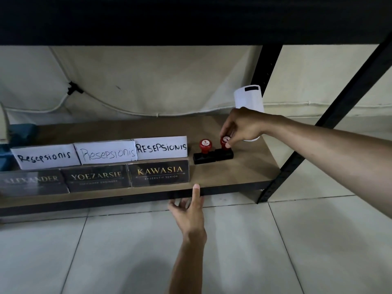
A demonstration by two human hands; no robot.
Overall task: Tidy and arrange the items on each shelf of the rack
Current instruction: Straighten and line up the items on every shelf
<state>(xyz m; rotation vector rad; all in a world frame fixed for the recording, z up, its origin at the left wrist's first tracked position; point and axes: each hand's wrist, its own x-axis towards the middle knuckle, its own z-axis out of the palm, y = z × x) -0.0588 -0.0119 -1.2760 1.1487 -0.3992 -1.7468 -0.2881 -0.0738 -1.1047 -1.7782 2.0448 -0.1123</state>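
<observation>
Two rubber stamps with red knobs and black bases stand side by side on the wooden bottom shelf (pixel 250 166). My right hand (pixel 239 128) pinches the red knob of the right stamp (pixel 224 152). The left stamp (pixel 204 152) stands free beside it, bases touching. My left hand (pixel 188 209) rests at the shelf's front edge, index finger straight up against it, holding nothing. Left of the stamps, three white "Resepsionis" cards (pixel 106 152) stand in a row behind three dark nameplates (pixel 159 174).
A white cylinder (pixel 250 98) stands behind my right hand near the rack's black rear post (pixel 267 66). A slanted black front post (pixel 331 115) crosses at right. Blue items (pixel 19 134) sit at the far left. Cables run along the wall. Pale floor tiles lie below.
</observation>
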